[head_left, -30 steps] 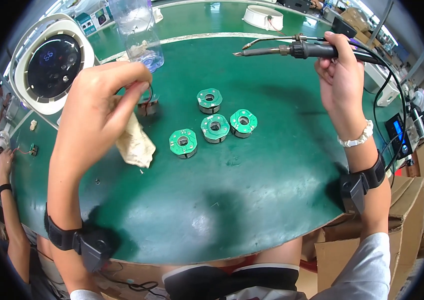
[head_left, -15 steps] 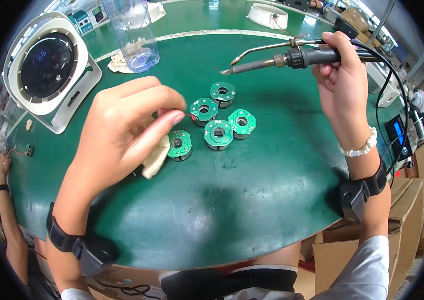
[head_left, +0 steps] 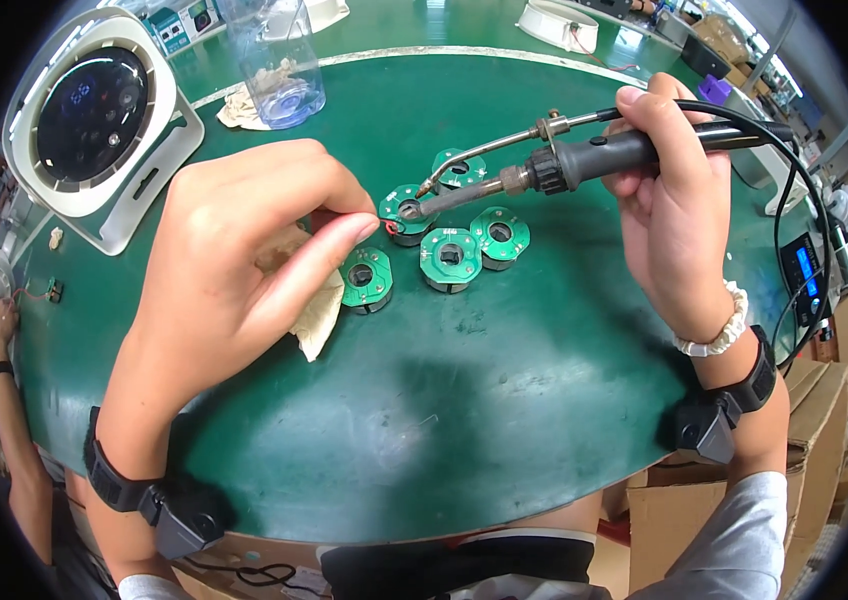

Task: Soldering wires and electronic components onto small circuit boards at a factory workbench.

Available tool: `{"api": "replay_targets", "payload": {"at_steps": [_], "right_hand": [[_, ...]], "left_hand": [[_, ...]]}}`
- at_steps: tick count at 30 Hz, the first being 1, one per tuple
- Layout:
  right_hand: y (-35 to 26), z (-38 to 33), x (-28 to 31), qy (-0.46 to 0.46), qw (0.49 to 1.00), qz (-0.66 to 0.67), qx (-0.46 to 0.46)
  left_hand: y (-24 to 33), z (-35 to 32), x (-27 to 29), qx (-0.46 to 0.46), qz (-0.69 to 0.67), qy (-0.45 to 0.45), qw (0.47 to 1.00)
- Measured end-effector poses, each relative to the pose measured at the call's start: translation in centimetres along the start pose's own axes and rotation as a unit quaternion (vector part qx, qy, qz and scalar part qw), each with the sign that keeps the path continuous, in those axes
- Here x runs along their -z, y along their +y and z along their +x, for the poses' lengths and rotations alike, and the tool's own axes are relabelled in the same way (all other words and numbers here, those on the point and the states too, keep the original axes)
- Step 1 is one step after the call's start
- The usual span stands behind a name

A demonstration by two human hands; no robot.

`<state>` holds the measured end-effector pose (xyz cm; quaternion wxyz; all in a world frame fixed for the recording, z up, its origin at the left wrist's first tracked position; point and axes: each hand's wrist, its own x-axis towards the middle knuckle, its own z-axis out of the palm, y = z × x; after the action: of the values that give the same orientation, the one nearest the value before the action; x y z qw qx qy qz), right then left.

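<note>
In the head view, a soldering iron is held in the closed grip of the right hand, its tip laid on a round green circuit board near the middle of the green counter. A thin red wire end is pinched between thumb and forefinger of the left hand, beside that board. Four more such boards are grouped close around it. A beige cloth lies under the left hand. A white round device and a clear container stand toward the far left edge.
</note>
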<state>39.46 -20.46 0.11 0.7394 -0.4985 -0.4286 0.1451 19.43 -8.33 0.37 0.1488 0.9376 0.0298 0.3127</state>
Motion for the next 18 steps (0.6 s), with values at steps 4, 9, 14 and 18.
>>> {"api": "replay_targets", "payload": {"at_steps": [4, 9, 14, 18], "right_hand": [[-0.16, -0.1, -0.09, 0.003, 1.0, 0.01, -0.002], [0.17, -0.13, -0.22, -0.008, 1.0, 0.007, -0.002], [0.19, -0.15, -0.27, -0.007, 1.0, 0.008, -0.01], [0.28, -0.15, -0.26, -0.002, 1.0, 0.008, -0.017]], "left_hand": [[0.12, 0.0, 0.03, -0.013, -0.001, 0.007, 1.0], [-0.05, -0.06, -0.21, -0.017, -0.015, 0.016, 1.0], [0.06, -0.08, -0.17, -0.023, -0.012, 0.019, 0.999], [0.01, -0.1, -0.2, -0.022, -0.017, 0.019, 0.999]]}}
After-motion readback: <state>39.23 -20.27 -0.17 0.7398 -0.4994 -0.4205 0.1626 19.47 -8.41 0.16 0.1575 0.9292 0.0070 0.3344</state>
